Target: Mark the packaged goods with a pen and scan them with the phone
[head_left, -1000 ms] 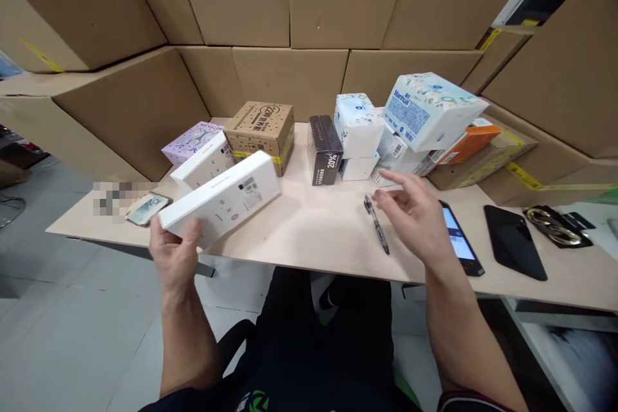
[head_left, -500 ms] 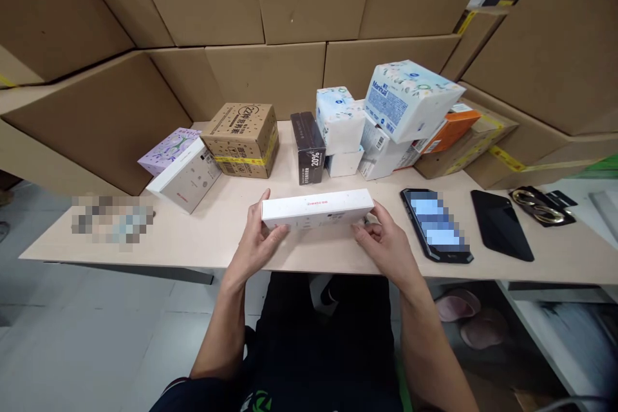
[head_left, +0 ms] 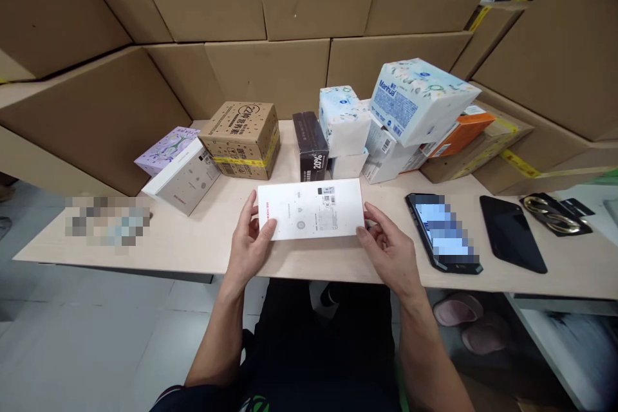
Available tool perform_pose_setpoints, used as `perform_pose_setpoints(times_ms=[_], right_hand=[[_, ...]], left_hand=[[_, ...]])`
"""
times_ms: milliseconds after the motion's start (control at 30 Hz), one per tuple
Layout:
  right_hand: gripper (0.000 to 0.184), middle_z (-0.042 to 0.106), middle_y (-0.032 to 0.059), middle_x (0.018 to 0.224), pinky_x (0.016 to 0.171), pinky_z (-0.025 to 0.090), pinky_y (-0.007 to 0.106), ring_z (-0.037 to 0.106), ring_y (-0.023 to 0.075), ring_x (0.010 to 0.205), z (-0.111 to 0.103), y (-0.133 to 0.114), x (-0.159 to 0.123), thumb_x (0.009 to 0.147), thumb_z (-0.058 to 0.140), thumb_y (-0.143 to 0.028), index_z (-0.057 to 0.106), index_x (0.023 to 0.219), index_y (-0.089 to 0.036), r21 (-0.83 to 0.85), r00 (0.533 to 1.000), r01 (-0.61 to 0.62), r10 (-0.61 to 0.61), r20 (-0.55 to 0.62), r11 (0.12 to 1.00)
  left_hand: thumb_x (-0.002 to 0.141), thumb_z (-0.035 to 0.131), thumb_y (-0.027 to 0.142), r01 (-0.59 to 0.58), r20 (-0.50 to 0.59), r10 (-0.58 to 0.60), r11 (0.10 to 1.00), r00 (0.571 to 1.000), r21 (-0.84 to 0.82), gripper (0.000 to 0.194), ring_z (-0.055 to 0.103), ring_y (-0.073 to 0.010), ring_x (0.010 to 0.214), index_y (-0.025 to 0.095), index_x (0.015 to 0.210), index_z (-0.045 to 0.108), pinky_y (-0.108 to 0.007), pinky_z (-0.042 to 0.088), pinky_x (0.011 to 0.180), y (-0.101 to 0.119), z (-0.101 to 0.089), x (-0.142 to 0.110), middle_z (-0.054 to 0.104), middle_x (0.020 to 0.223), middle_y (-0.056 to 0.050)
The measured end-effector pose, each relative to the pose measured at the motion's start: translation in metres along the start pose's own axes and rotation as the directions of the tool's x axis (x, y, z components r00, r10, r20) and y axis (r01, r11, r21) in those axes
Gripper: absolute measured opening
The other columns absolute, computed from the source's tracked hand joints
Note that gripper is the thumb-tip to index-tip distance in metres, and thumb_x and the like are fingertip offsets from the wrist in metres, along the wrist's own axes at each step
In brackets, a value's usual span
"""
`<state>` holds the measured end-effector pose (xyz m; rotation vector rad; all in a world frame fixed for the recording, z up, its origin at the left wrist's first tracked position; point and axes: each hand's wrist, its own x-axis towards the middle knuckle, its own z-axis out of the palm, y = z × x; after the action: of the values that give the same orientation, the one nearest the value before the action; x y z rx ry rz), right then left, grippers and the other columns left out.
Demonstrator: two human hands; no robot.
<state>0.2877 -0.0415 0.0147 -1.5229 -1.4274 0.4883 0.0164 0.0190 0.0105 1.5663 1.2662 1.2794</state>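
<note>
A flat white box [head_left: 311, 209] with grey print, a barcode label and red lettering lies between my two hands above the front of the table. My left hand [head_left: 251, 238] grips its left end, thumb on the printed face. At the right end, my right hand [head_left: 389, 244] holds the edge with thumb and fingers. The printed face is turned up towards me. Behind the held box stands a dark box marked 20% [head_left: 311, 145]. To the left, a similar white box [head_left: 186, 177] leans against a purple patterned box [head_left: 167, 151].
A brown carton [head_left: 241, 141] stands at the back. Tissue packs [head_left: 420, 100] are stacked on boxes at right, near an orange box [head_left: 466, 135]. A lit handheld device [head_left: 444, 232], a dark phone-like slab [head_left: 512, 232] and gold-coloured rings [head_left: 555, 215] lie on the table [head_left: 193, 251]. Cardboard walls surround it.
My left hand brought the white box from the left to the middle. My right hand came in and took its other end. The box then tipped, turning its printed face up.
</note>
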Motion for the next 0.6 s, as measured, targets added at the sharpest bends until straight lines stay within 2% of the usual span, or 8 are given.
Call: perform_pose_setpoints(times_ms=[100,167,233,333,400,500,600], right_hand=[[0.045,0.07,0.0048,0.111,0.07,0.054,0.035,0.057,0.0163,0.075,0.0034,-0.0016,-0.0004,0.095,0.058,-0.045,0.059,0.137,-0.031,-0.063,0.999,0.035,-0.034,0.021,0.997],[0.044,0.07,0.0055,0.108,0.076,0.055,0.037,0.059,0.0192,0.082,0.0043,-0.0028,-0.0009,0.095,0.057,-0.046,0.06,0.136,-0.03,-0.122,0.997,0.059,-0.054,0.05,0.991],[0.049,0.07,0.007,0.108,0.082,0.055,0.041,0.06,0.0224,0.089,0.0039,-0.0033,-0.0017,0.094,0.059,-0.048,0.058,0.139,-0.028,-0.183,0.992,0.098,-0.081,0.098,0.978],[0.065,0.067,0.0092,0.125,0.092,0.053,0.047,0.057,0.0276,0.105,0.003,-0.0018,-0.0031,0.089,0.066,-0.049,0.047,0.148,-0.027,-0.239,0.97,0.191,-0.146,0.195,0.952],[0.071,0.06,0.0095,0.139,0.097,0.052,0.049,0.055,0.0293,0.115,0.0033,0.0,-0.0036,0.089,0.067,-0.044,0.038,0.153,-0.029,-0.243,0.952,0.261,-0.208,0.224,0.934],[0.066,0.055,0.0088,0.145,0.101,0.05,0.05,0.054,0.0287,0.123,0.0031,0.0009,-0.0035,0.095,0.059,-0.03,0.032,0.155,-0.033,-0.233,0.938,0.338,-0.305,0.167,0.912],[0.058,0.057,0.0092,0.142,0.101,0.05,0.049,0.054,0.0283,0.127,0.0001,-0.0024,-0.003,0.095,0.057,-0.026,0.04,0.15,-0.035,-0.201,0.929,0.37,-0.364,0.067,0.907]], left_hand=[[0.09,0.066,0.047,0.001,-0.084,0.015,0.983,0.996,0.183,0.06,0.06,-0.0241,0.115,0.03,0.145,0.05,-0.042,0.055,0.095,-0.0007,-0.0007,0.0002,0.051,0.136,-0.012],[0.092,0.062,0.047,-0.035,-0.087,0.062,0.958,0.994,0.285,0.051,0.054,-0.0259,0.125,0.028,0.139,0.057,-0.045,0.05,0.103,-0.0001,-0.0009,0.0005,0.052,0.133,-0.012],[0.096,0.057,0.048,-0.062,-0.067,0.087,0.949,0.994,0.308,0.046,0.053,-0.0256,0.129,0.027,0.137,0.059,-0.046,0.048,0.106,0.0018,-0.0008,0.0005,0.054,0.133,-0.012],[0.098,0.053,0.048,-0.085,-0.075,0.109,0.957,0.991,0.278,0.043,0.052,-0.0257,0.132,0.026,0.133,0.062,-0.046,0.046,0.109,0.005,-0.0017,0.0,0.055,0.136,-0.012],[0.097,0.054,0.048,-0.128,-0.092,0.151,0.967,0.984,0.222,0.041,0.05,-0.0264,0.135,0.026,0.13,0.066,-0.045,0.043,0.112,0.0049,-0.0035,-0.0006,0.056,0.138,-0.011],[0.097,0.054,0.047,-0.196,-0.105,0.205,0.976,0.973,0.09,0.04,0.051,-0.027,0.135,0.027,0.128,0.068,-0.046,0.041,0.114,0.0009,-0.0071,-0.001,0.059,0.137,-0.009],[0.095,0.053,0.051,-0.207,-0.105,0.205,0.978,0.973,-0.008,0.045,0.051,-0.0283,0.133,0.026,0.13,0.067,-0.047,0.04,0.114,-0.004,-0.0092,-0.0014,0.06,0.135,-0.009]])
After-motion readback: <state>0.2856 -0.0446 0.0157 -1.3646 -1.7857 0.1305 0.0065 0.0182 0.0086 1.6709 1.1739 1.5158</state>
